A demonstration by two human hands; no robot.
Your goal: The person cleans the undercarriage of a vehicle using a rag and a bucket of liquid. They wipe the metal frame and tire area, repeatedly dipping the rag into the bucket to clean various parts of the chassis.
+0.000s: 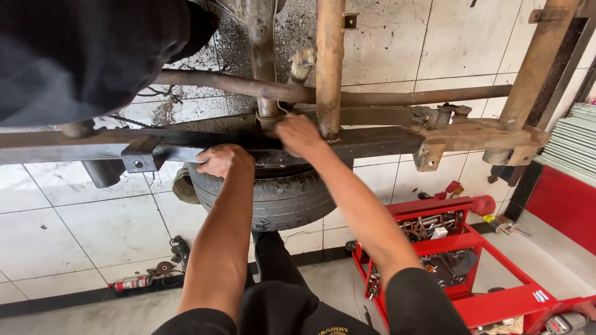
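the dark steel beam [186, 144] runs left to right across the frame's middle, above the spare tyre [273, 192]; the left hand [222, 159] curls its grip onto the beam's lower edge, while the right hand [298, 133], higher and further right, pinches narrowly at the rusty upright [329, 68].

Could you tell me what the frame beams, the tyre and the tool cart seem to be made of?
Frame beams: apparently steel, brown with rust and matte. Tyre: black rubber, judging by its grooved tread. Tool cart: probably sheet metal, with glossy red paint. Both hands, left and right, rest at the beams.
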